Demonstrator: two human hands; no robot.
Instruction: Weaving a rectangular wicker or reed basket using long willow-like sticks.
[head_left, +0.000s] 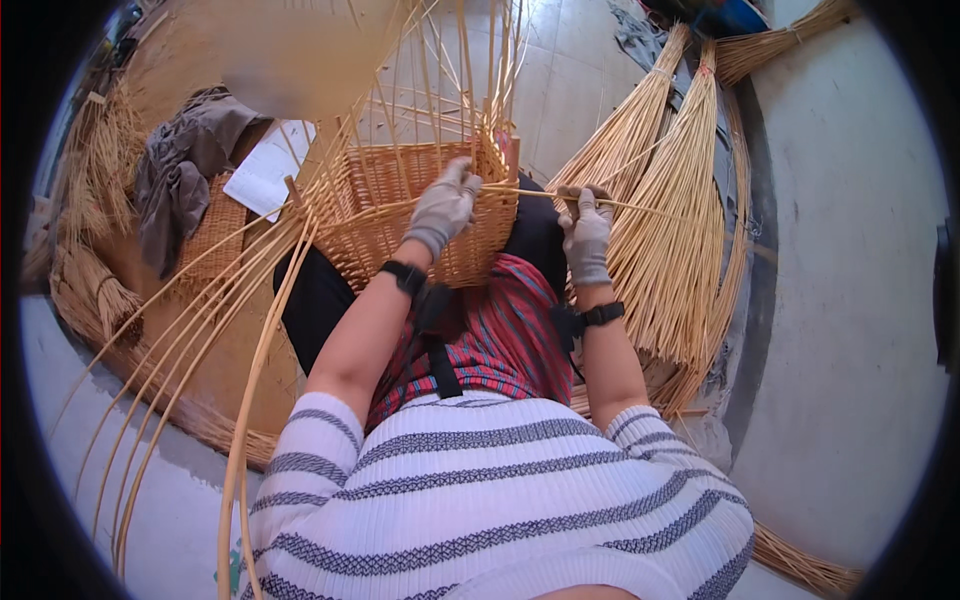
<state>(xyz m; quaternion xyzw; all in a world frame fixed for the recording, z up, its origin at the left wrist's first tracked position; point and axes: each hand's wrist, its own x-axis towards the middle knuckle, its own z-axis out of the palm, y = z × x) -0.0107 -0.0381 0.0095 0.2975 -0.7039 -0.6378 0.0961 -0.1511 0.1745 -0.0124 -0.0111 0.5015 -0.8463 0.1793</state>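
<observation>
From where I stand, the basket (365,250) sits on the seated person's lap, tall stakes (430,90) rising from its far side. The gloved left hand (443,210) lies over the near rim, fingers bent by a thin strand (535,192); whether they grip it I can't tell. To the right, the gloved right hand (587,228) has its fingers pinched around that strand. Big straw bundles (665,250) lie farther right; on the left, a grey cloth (185,165) lies near a white paper (265,175).

Basket (372,248): front wall partly hidden by left hand (445,212)
Stakes (466,60) above basket: some tops cut off
Patch (300,55) beyond basket: blurred
</observation>
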